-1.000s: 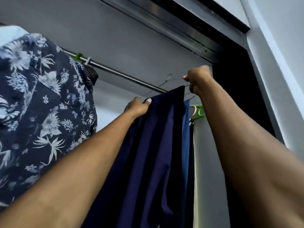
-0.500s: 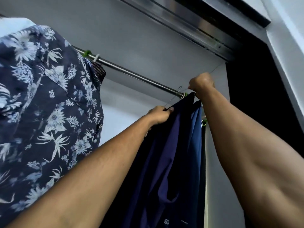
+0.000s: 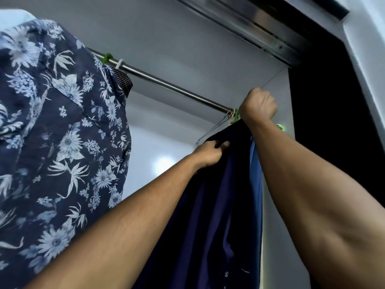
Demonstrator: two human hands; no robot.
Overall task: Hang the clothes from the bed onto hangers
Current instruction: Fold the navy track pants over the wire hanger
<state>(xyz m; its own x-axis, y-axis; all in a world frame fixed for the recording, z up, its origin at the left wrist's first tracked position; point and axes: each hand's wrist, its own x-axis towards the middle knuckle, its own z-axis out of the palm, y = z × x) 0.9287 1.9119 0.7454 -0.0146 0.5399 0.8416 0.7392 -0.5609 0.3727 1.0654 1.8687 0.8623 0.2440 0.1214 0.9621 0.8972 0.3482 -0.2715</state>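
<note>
Wardrobe rail [image 3: 166,85] bears the navy garment [image 3: 218,205] at its right end; left hand [image 3: 208,153] pinches its cloth to steady the wire hanger [image 3: 214,128], right hand [image 3: 258,105] fisted round the hanger's top, likely seating the hook.

Head view looks steeply up, close beneath the rail [image 3: 166,85].
</note>
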